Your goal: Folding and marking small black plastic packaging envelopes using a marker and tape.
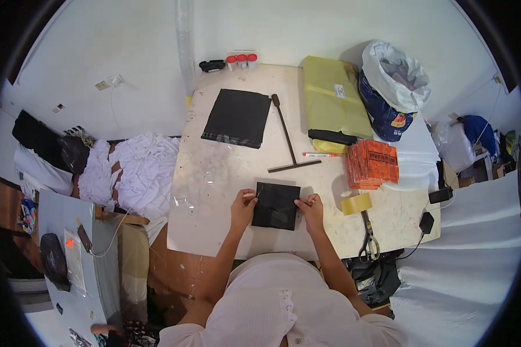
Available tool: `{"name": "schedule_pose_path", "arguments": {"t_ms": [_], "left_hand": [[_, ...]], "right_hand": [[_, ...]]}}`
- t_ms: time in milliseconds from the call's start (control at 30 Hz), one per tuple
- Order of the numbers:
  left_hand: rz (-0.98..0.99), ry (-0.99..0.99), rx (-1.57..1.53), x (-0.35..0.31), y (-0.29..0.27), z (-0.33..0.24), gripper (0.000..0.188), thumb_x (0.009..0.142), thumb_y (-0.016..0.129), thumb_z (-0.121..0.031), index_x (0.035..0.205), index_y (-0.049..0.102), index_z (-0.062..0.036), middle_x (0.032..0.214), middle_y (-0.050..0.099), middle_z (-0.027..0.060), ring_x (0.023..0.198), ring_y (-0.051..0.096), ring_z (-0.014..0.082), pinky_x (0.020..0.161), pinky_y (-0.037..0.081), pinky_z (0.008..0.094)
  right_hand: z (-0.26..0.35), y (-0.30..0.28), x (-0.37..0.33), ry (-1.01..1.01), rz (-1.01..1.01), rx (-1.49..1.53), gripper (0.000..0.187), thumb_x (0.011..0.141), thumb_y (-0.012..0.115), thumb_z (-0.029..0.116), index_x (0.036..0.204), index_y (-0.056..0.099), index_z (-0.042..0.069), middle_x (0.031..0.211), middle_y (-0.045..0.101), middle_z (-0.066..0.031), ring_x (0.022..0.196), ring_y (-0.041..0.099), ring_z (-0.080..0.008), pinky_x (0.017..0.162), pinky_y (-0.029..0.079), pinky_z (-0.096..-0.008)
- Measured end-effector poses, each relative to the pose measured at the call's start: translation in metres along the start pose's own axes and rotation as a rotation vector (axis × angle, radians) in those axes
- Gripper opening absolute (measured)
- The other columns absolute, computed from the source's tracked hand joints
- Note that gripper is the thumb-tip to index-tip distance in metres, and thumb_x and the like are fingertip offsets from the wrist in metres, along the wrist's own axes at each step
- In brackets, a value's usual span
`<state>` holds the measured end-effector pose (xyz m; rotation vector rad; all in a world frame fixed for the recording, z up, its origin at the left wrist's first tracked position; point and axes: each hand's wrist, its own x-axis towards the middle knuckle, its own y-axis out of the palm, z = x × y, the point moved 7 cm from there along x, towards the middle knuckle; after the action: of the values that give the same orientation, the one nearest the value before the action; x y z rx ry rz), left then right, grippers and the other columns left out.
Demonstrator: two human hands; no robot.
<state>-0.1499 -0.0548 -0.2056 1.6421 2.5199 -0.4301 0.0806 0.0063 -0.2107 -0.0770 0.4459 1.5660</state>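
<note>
A small black folded square (276,206), perhaps plastic or cloth, lies flat near the table's front edge. My left hand (244,208) is closed at its left edge, thumb and fingers on the rim. The right edge is pinched by my right hand (311,211). Beyond it rests a dark T-shaped tool (285,136), its crossbar toward me. A larger stack of black sheets (236,117) lies to the far left of that tool. Right of my right hand are a roll of yellow tape (356,203) and a pair of scissors (369,237).
An orange packet stack (372,164) stands on the right, with a red-and-white marker (321,154) beside it. Behind are a yellowish plastic package (333,95), an open blue-and-white sack (391,87) and red-lidded jars (242,61). White cloth (145,168) is heaped left of the table (197,222).
</note>
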Motion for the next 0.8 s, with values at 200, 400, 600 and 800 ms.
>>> {"name": "schedule_pose_path", "arguments": {"t_ms": [200,400,600,800], "left_hand": [[-0.178,0.643,0.575,-0.028,0.022,-0.074,0.040,0.083,0.058,-0.015,0.122,0.049,-0.0105,0.125,0.044,0.0168,0.109,0.047,0.0305,0.093,0.039,0.0392],[0.031,0.805,0.872,-0.053,0.065,-0.075,0.050,0.085,0.052,-0.039,0.129,0.045,-0.0170,0.129,0.040,0.0143,0.120,0.036,0.0314,0.103,0.025,0.0475],[0.051,0.757,0.912,-0.050,0.067,-0.053,0.046,0.082,0.054,-0.041,0.124,0.050,-0.0223,0.123,0.044,0.0112,0.114,0.039,0.0286,0.101,0.026,0.0454],[-0.030,0.843,0.967,-0.056,0.067,-0.056,0.041,0.081,0.057,-0.040,0.119,0.054,-0.0255,0.116,0.046,0.0082,0.107,0.041,0.0245,0.093,0.029,0.0436]], "right_hand": [[-0.011,-0.004,0.011,0.002,-0.003,-0.069,0.036,0.074,0.065,-0.006,0.079,0.034,0.012,0.079,0.060,-0.0076,0.068,0.057,-0.0118,0.057,0.047,-0.0237],[-0.008,-0.002,0.013,-0.051,0.001,-0.151,0.036,0.073,0.065,-0.006,0.077,0.034,0.011,0.075,0.060,-0.0070,0.062,0.055,-0.0102,0.054,0.046,-0.0222],[-0.001,0.003,0.010,-0.131,-0.078,-0.373,0.029,0.071,0.068,-0.001,0.081,0.042,0.005,0.080,0.059,-0.0094,0.065,0.054,-0.0148,0.057,0.045,-0.0273],[0.077,0.053,0.025,-0.839,-0.254,-0.893,0.028,0.068,0.068,0.012,0.089,0.051,0.005,0.093,0.053,-0.0109,0.090,0.047,-0.0307,0.084,0.034,-0.0437]]}}
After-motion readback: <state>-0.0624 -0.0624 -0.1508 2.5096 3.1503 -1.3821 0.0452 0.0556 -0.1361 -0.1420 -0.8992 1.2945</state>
